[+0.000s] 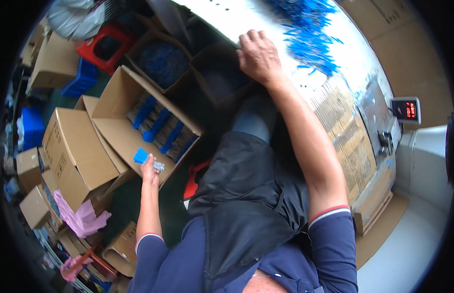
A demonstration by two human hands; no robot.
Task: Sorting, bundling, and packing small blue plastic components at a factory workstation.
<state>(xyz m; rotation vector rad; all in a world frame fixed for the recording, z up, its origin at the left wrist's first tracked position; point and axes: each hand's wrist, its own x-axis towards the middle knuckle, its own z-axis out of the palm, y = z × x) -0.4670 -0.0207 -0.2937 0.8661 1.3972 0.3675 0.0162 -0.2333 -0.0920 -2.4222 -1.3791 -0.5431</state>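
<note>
My left hand is closed around a small bundle of blue-and-grey pieces; its blue end fans out on one side and a pale grey end shows on the other. The hand is at the near wall of an open cardboard box. Inside that box lie rows of similar bundles, blue at one end. My right hand rests on the edge of a white worktable, its fingers bent against the top and nothing visible in them. Beside it on the table spreads a loose pile of thin blue pieces.
Deeper open boxes with blue contents stand beyond the packing box. A red stool, blue crates and closed cartons crowd the left. A small red-digit display and a metal fixture sit at the table's right.
</note>
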